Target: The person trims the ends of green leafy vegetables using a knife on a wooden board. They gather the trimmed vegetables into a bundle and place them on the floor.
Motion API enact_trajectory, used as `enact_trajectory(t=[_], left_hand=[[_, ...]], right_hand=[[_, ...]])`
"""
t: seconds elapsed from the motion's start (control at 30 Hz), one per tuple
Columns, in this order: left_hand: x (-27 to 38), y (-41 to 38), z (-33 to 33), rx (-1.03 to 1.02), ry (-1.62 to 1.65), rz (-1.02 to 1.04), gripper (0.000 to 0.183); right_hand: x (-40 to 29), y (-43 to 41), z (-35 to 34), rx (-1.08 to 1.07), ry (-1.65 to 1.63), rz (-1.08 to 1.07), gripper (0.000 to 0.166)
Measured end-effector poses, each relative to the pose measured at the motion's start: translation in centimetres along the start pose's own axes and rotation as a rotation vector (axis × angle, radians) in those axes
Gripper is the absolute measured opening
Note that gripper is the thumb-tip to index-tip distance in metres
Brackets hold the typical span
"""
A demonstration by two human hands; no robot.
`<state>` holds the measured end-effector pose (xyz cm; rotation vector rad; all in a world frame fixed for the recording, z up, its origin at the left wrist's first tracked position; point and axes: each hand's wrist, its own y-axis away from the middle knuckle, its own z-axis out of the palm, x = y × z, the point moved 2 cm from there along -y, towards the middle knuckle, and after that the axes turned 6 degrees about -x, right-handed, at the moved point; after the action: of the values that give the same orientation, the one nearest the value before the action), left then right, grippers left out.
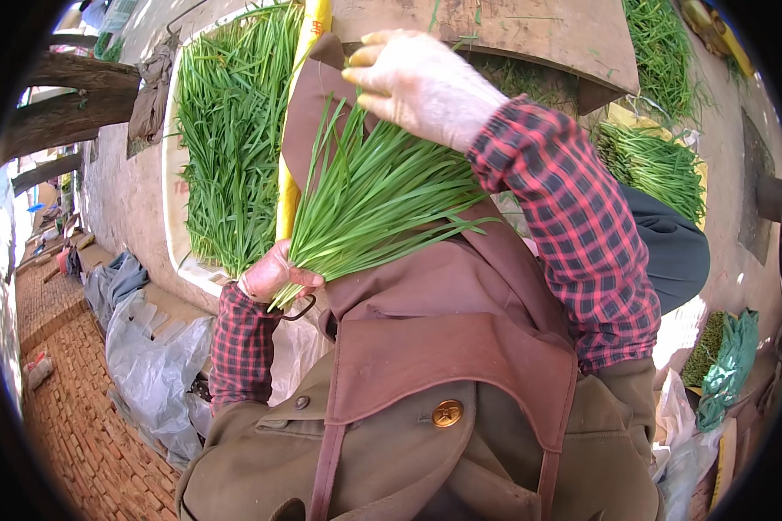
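My left hand (279,272) grips a bunch of garlic chives (378,195) by the stalk ends. The long green leaves fan out up and to the right across the brown apron (443,345) on my lap. Above the leaves, my right hand (410,84) has its fingers apart, their tips yellowish. Its underside is hidden, but no thing shows between the fingers. Left of the bunch stands a white crate (174,189) piled with more chives (234,150). A yellow wrapped edge (287,195) runs between that pile and my lap.
A wooden board (495,32) with leaf scraps lies ahead. Bundled green stalks (658,166) rest at the right, with loose greens (658,52) beyond. Clear plastic sheeting (150,365) lies at left, near brick paving (91,430). Wooden posts (72,104) stand at the far left.
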<state>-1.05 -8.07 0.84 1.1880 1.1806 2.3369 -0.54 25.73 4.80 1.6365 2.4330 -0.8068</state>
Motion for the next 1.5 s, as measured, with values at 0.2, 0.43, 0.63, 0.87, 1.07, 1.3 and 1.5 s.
enact_trajectory(t=[0.2,0.43,0.63,0.87,1.07,1.3,1.5], left_hand=[[-0.2,0.0,-0.1,-0.009,0.015,0.002,0.030],[-0.4,-0.2,0.0,0.001,0.049,0.023,0.032],[-1.0,-0.5,-0.2,-0.001,0.094,0.033,0.036],[-0.5,-0.1,-0.1,0.019,0.026,0.009,0.036],[-0.4,0.0,-0.1,0.024,0.014,-0.002,0.036],[-0.7,-0.1,-0.2,0.004,0.027,0.003,0.036],[-1.2,-0.3,-0.4,0.023,0.087,0.025,0.040]], right_hand=[[-1.1,-1.7,2.7,-0.440,-0.016,0.070,0.016],[-0.5,-0.8,2.0,0.049,-0.150,0.327,0.017],[2.8,3.2,-0.9,0.411,-0.077,0.498,0.018],[0.5,0.9,-0.6,0.261,-0.174,0.181,0.022],[0.3,-1.0,4.0,-0.037,-0.223,0.037,0.027],[-0.5,-1.3,5.7,-0.190,-0.160,0.051,0.014],[-1.3,-1.2,4.8,-0.131,-0.141,0.263,0.008]])
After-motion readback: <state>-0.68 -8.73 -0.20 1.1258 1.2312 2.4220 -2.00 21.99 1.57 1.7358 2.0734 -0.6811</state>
